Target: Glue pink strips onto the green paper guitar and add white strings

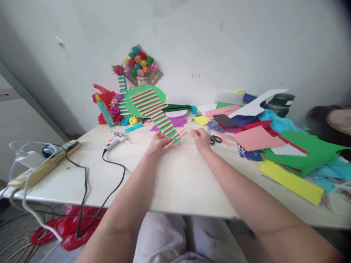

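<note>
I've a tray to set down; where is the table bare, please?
Bare: the table's near middle, between the glue gun cord and the yellow sheet. Crowded: paper pile at right; flower crafts behind the green craft in the left hand.

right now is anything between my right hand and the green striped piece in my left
Nothing visible. The right hand sits beside the lower end of the green striped piece that the left hand grips, with only tabletop showing in the gap. The scissors lie on the right hand's other side.
</note>
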A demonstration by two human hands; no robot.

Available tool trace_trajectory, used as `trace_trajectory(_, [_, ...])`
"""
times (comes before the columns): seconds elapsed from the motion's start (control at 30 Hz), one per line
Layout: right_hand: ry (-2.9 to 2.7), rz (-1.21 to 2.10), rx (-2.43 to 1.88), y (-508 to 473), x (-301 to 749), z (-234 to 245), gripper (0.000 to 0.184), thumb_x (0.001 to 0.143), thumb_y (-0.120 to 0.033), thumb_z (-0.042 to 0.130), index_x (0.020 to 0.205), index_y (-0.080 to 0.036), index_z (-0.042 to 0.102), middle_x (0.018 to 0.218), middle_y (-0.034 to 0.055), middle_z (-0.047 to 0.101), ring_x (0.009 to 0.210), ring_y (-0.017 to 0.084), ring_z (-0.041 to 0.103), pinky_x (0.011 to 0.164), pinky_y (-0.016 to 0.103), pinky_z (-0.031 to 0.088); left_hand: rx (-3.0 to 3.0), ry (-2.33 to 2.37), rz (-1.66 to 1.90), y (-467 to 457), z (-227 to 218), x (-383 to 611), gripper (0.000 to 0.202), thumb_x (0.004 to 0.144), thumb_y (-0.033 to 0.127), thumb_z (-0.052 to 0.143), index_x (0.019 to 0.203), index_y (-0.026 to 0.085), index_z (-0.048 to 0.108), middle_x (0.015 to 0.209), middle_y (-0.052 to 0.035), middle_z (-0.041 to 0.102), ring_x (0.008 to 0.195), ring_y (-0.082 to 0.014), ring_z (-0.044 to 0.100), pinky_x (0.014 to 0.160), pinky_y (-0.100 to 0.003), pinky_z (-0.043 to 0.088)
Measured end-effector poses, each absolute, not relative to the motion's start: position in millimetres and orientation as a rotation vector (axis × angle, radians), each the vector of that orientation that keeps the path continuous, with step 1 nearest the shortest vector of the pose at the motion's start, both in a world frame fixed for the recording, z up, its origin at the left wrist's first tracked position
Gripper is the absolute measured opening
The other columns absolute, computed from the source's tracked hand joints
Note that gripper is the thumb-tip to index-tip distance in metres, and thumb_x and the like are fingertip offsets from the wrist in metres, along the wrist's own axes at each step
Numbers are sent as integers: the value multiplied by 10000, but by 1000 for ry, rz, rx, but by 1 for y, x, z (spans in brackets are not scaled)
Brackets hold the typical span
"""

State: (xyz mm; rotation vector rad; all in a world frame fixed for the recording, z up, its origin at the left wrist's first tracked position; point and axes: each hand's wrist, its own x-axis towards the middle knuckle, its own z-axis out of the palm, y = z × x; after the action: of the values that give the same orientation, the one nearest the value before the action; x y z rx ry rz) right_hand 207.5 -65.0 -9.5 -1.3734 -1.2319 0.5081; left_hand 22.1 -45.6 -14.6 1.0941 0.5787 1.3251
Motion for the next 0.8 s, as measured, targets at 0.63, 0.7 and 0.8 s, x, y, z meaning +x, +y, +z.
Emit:
trace_trajectory(0.63, [-1728, -283, -1313, -70, 175, -16, 77, 697, -265, 603, 702, -195, 635, 1212, 86, 488, 1140, 257, 361, 943, 404, 263, 1265, 530, 1190, -47, -23, 34, 577, 524, 109, 724, 1061, 199, 533, 954, -71, 654, 608, -152, 628, 608, -269, 486])
trace_trajectory(0.7, [-1727, -266, -1320, -69, 174, -17, 60, 702, -235, 588, 683, -195, 629, 1199, 79, 500, 1128, 255, 366, 934, 405, 270, 1281, 535, 1181, -46, -24, 35, 572, 521, 102, 728, 1049, 200, 530, 905, -51, 657, 538, -115, 601, 573, -246, 479])
trace_trajectory(0.8, [-1707, -242, -1333, -68, 174, -18, 63, 697, -181, 567, 652, -194, 608, 1149, 68, 536, 1082, 247, 393, 907, 394, 290, 1297, 529, 1174, -47, -24, 36, 585, 509, 99, 738, 1043, 196, 519, 887, -37, 653, 520, -95, 587, 600, -251, 488])
